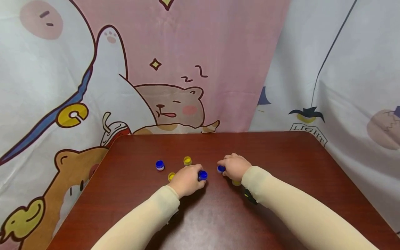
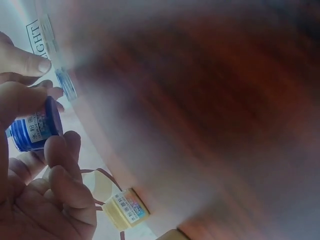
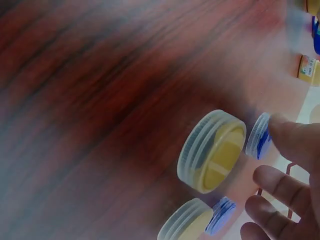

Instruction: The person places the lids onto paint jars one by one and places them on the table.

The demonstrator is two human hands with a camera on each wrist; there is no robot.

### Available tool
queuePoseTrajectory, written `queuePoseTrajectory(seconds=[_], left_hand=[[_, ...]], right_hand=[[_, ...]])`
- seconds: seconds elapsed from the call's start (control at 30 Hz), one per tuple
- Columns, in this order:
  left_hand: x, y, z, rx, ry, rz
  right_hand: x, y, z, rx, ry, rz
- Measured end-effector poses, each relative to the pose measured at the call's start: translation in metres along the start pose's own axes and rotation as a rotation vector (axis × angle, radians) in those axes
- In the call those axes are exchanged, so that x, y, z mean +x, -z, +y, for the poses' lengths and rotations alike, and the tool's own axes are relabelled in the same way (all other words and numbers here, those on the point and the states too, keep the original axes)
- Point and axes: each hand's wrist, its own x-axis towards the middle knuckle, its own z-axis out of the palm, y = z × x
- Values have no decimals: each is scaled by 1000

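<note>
My left hand (image 1: 187, 180) grips a small blue paint jar (image 2: 35, 127), its open top with blue paint facing up in the head view. Fingers and thumb are curled round its labelled side. Over the table to the right, my right hand (image 1: 236, 166) reaches down at a blue-smeared clear lid (image 3: 259, 136). Its thumb overlaps the lid's edge in the right wrist view, the other fingers spread apart. Close by lie a yellow-coated lid (image 3: 212, 150), a second yellow lid (image 3: 182, 222) and another blue lid (image 3: 220, 216). In the head view the right hand and sleeve hide most of these.
Left of my left hand stand another blue jar (image 1: 160, 165), a yellow jar (image 1: 187, 160) and a second yellow jar (image 1: 171, 176), partly behind that hand. The reddish-brown table (image 1: 215, 222) ends at a cartoon-printed curtain (image 1: 218, 69).
</note>
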Motion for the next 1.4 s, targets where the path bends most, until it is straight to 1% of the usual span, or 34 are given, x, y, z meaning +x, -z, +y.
queuePoseTrajectory(seconds=[0.13,0.47,0.7,0.83,0.93,1.07,1.13,1.27,1.4], left_hand=[[0,-1,0,4,-7,5],[-2,1,4,-13,-27,10],[-3,0,4,-18,-42,15],[-2,0,3,-12,-46,17],[-2,0,3,-4,-46,17],[-2,0,3,-2,-44,21],[-3,0,4,-7,-42,24],[-3,1,5,-12,-38,28],[-3,1,6,-9,-43,39]], right_hand=[[3,0,-4,-13,-18,-15],[4,2,-7,-34,-31,0],[7,-2,-5,-41,-20,18],[7,-3,-5,-25,-25,22],[7,-2,-5,11,-30,35],[1,3,-8,74,-13,82],[-4,6,-11,118,-6,99],[-15,14,-17,243,-18,119],[-24,17,-24,341,-17,158]])
